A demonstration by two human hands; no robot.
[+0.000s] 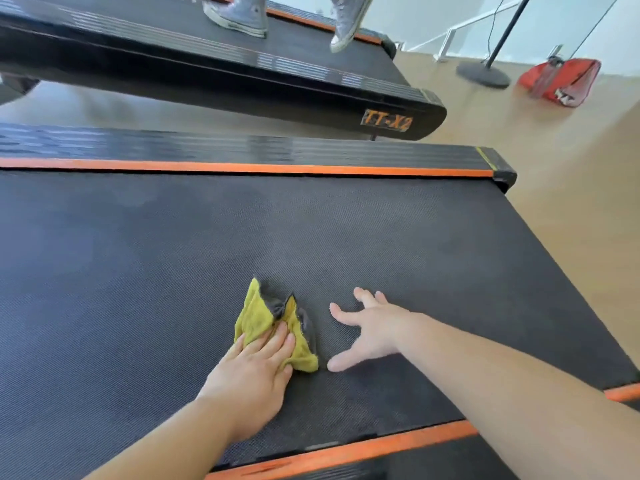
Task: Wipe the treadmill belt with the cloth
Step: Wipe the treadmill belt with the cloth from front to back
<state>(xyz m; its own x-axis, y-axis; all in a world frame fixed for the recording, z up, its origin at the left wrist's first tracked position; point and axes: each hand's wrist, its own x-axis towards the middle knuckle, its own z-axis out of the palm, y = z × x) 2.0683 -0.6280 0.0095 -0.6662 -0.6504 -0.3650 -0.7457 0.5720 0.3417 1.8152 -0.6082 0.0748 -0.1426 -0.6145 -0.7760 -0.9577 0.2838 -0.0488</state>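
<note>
So we've got the crumpled yellow-and-grey microfibre cloth (256,315) sitting on the dark textured treadmill belt (173,254), near the side closest to us. Our left hand (252,372) lies flat on it, fingers straight, pressing it down. Our right hand (370,327) is just beside it, fingers fanned wide over the belt, holding nothing. Someone's grey canvas sneakers (239,15) are on the next black treadmill (311,84) over.

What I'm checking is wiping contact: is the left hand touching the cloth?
Touching. In the head view the left hand lies with fingers flat on the cloth, pressing it to the treadmill belt.
</note>
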